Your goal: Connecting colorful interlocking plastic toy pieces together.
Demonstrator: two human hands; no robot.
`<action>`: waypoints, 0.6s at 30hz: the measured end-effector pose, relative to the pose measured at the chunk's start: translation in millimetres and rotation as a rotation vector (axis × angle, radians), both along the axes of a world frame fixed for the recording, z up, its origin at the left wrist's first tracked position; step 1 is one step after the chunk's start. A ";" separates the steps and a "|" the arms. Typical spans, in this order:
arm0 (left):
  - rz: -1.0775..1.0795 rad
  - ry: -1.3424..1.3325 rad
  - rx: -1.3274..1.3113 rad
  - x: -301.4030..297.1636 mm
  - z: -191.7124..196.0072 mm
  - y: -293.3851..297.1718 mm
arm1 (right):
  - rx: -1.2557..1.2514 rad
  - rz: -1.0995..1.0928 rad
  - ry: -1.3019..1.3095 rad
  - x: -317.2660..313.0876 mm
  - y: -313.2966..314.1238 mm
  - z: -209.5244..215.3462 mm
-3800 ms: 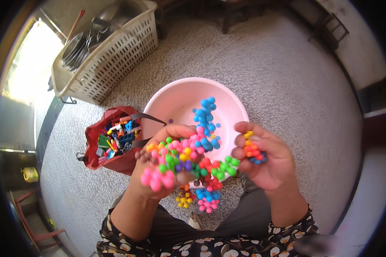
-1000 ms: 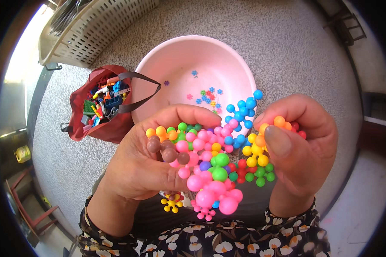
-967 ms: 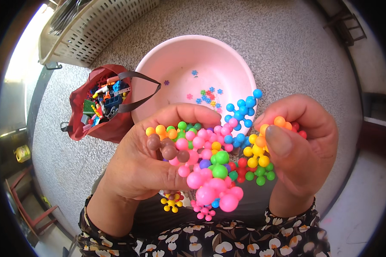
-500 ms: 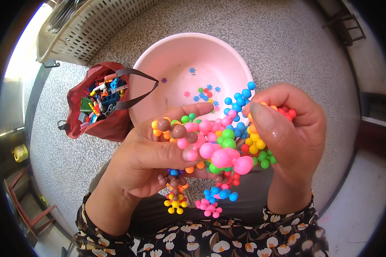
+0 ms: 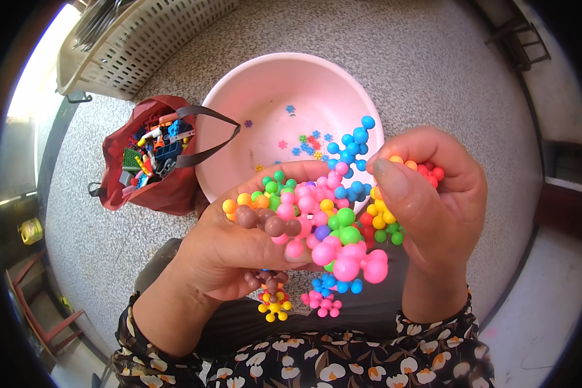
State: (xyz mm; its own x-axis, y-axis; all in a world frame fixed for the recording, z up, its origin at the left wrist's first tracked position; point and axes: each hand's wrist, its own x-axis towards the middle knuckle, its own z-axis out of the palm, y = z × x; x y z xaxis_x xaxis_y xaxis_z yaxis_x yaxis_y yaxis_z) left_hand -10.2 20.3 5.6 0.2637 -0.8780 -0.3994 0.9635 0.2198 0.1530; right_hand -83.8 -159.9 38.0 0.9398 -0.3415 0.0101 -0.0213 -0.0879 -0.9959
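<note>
From the head camera, I am looking down at both hands, which are gripping a cluster of knobbly plastic ball pieces (image 5: 317,223) in pink, green, orange, blue, yellow and brown. The cluster is hanging in the air between the hands, just in front of the near rim of a pink basin (image 5: 239,103).

My left hand (image 5: 239,252) is cupping the cluster from below and from the left, its fingers curling closed under it and the thumb pressing across the brown and pink balls. How many fingers are actually touching the pieces I cannot tell, since the balls are covering them.

My right hand (image 5: 433,207) is closing around the cluster's right end, the thumb lying along the front and the fingers wrapping over orange and red balls at the top. The palm side is hidden from me.

A blue branch of the cluster is sticking up over the basin. Inside the basin a few small loose pieces (image 5: 307,139) are lying scattered; they are too small for me to make out their shape.

Below the hands, a yellow piece (image 5: 275,309), a pink one and some blue ones are showing partly, resting on the lap, with the hands covering the rest.

A red bag (image 5: 155,187) holding mixed building bricks is sitting left of the basin on the speckled floor (image 5: 433,71). A white slatted basket (image 5: 142,39) is being cut off at the upper left edge.
</note>
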 end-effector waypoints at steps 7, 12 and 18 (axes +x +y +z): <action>0.020 -0.139 0.024 -0.8 1.4 0.3 | -0.184 0.027 0.006 -4.4 4.9 4.0; 0.012 -0.177 0.094 -1.4 2.8 -0.9 | -0.077 -0.006 -0.031 -4.8 9.1 4.4; 0.046 -0.131 0.107 -2.5 -0.8 -0.5 | -0.158 0.058 -0.138 -2.4 9.3 -5.7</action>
